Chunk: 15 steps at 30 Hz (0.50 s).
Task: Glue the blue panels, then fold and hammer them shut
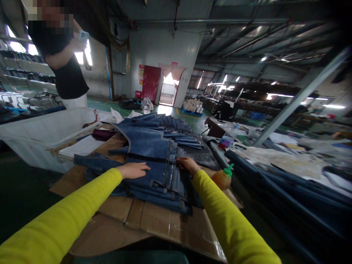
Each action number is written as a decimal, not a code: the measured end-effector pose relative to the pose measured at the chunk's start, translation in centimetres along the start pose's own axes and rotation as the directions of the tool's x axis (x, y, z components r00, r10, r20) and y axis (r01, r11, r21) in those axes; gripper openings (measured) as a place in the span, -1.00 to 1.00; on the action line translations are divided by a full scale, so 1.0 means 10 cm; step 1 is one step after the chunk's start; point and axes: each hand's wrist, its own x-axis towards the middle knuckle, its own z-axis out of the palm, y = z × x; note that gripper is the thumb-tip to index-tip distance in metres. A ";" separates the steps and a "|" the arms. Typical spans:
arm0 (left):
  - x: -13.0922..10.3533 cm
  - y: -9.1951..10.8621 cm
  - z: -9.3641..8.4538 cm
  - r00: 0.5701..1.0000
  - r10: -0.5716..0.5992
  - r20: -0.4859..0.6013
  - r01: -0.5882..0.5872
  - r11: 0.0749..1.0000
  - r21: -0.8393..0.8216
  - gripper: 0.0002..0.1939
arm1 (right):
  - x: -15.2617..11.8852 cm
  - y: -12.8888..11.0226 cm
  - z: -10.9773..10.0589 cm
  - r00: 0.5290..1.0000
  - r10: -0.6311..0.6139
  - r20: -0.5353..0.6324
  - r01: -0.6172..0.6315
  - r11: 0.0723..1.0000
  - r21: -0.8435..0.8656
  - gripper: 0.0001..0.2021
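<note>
A blue fabric piece (148, 145) with grey edging lies on top of a stack of similar pieces, a black strap (147, 158) running across it. My left hand (134, 170) rests flat on the fabric just below the strap, its fingers stretched out. At the strap's right end, my right hand (188, 165) has its fingers pinched together at the edge of the piece; what lies between the fingertips is too small to make out. More folded blue pieces (176, 126) are fanned out behind the stack.
Flattened cardboard (162, 220) lies under the stack. A large white bin (55, 128) is at the left, with a person (66, 62) holding a phone behind it. An orange object with a green top (222, 179) sits right of my right hand. Dark blue fabric (275, 179) lies farther right.
</note>
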 end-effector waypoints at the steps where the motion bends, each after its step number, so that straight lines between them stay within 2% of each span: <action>1: -0.01 0.01 -0.01 1.000 -0.001 0.001 0.001 1.000 0.000 -0.52 | 0.00 0.00 0.00 1.000 0.001 0.005 -0.001 1.000 0.006 -0.79; 8: -0.04 0.08 -0.04 1.000 -0.021 0.019 0.020 1.000 0.005 -0.50 | 0.03 0.01 0.00 1.000 0.003 0.007 -0.003 1.000 0.013 -0.79; 15: -0.04 0.07 -0.04 0.999 -0.034 0.019 0.034 0.999 -0.001 -0.50 | 0.08 0.01 0.00 1.000 -0.016 0.014 0.017 0.997 -0.071 -0.79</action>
